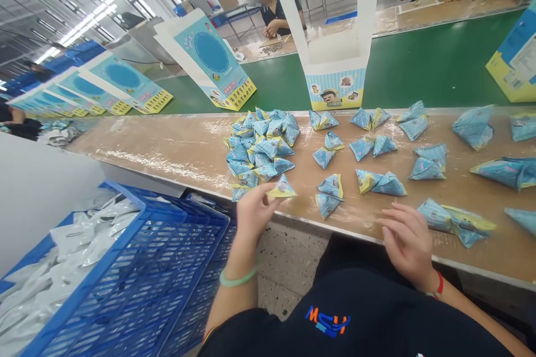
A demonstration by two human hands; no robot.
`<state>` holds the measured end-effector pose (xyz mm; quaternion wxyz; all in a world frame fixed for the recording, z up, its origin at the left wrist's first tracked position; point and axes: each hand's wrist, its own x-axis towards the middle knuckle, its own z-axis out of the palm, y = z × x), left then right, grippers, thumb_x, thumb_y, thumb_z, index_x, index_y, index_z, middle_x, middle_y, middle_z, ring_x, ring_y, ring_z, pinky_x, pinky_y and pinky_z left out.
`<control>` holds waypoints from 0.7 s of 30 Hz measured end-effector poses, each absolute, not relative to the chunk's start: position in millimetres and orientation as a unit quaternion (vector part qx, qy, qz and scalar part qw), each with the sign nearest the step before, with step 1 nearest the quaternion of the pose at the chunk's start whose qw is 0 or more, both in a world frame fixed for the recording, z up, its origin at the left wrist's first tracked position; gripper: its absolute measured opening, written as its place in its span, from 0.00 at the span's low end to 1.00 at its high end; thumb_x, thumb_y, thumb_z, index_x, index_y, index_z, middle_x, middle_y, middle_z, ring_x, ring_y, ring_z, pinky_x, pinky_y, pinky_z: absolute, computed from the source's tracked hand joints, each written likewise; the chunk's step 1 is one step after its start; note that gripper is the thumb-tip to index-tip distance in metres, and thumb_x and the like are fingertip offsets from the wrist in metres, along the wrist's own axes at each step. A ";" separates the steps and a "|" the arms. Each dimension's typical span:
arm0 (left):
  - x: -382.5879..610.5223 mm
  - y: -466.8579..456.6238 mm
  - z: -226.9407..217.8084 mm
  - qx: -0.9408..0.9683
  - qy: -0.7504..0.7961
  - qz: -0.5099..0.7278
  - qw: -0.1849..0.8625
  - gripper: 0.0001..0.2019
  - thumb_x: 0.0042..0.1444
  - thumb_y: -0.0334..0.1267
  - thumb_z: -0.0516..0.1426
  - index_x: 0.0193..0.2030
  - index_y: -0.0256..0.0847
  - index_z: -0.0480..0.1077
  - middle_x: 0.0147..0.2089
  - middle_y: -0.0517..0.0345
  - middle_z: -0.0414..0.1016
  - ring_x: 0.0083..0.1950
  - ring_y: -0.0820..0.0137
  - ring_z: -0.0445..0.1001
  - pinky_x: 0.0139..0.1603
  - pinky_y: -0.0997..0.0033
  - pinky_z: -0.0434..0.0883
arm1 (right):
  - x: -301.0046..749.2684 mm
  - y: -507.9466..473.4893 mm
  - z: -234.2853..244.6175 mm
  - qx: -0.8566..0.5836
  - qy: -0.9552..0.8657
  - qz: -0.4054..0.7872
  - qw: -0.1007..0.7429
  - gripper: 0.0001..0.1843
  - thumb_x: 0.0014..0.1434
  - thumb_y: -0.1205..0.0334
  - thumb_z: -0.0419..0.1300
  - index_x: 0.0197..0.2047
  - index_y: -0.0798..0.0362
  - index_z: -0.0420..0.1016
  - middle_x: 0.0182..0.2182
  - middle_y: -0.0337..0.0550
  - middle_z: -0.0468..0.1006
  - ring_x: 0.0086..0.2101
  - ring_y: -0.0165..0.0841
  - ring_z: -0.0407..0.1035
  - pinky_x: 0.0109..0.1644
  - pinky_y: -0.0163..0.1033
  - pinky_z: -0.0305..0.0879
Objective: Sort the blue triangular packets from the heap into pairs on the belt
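My left hand (pixel 252 213) pinches one blue-and-yellow triangular packet (pixel 283 187) at the near edge of the wooden bench (pixel 176 148). A heap of several such packets (pixel 263 144) lies just behind it. To the right, more packets lie in pairs, the nearest pair (pixel 330 194) right beside the held one. My right hand (pixel 407 242) rests palm down on the bench edge with fingers loosely together, holding nothing, between a pair of packets (pixel 380 183) and another pair (pixel 454 222).
A blue plastic crate (pixel 151 256) with white bags stands at my lower left. Behind the bench runs a green belt (pixel 419 67) carrying an open white box (pixel 335 81) and flat blue cartons (pixel 213 61). Other people work at the far bench.
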<state>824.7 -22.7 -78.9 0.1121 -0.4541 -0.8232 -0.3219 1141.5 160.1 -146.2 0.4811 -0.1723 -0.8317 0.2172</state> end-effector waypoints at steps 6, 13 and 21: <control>798.1 -20.2 -104.3 -0.440 -0.855 -0.275 0.014 0.22 0.55 0.47 0.64 0.55 0.42 0.74 0.37 0.58 0.77 0.33 0.68 0.73 0.40 0.67 0.72 | 1142.3 160.5 -146.7 -0.169 -0.835 0.215 0.478 0.08 0.64 0.72 0.59 0.43 0.52 0.76 0.44 0.47 0.78 0.52 0.47 0.71 0.55 0.54 0.68; 735.3 13.5 -83.3 -0.502 -0.857 -0.069 0.091 0.17 0.48 0.39 0.67 0.46 0.44 0.78 0.47 0.47 0.79 0.52 0.50 0.73 0.57 0.51 0.69 | 1140.5 160.6 -147.4 -0.169 -0.834 0.203 0.484 0.07 0.64 0.73 0.59 0.43 0.53 0.75 0.44 0.47 0.78 0.51 0.47 0.71 0.54 0.54 0.68; 759.6 8.5 -96.3 -0.342 -0.829 -0.334 0.290 0.21 0.58 0.54 0.58 0.50 0.39 0.71 0.47 0.45 0.75 0.51 0.55 0.72 0.57 0.52 0.68 | 1141.1 160.7 -145.1 -0.175 -0.832 0.199 0.488 0.08 0.63 0.73 0.60 0.43 0.52 0.76 0.43 0.46 0.78 0.50 0.47 0.72 0.54 0.54 0.69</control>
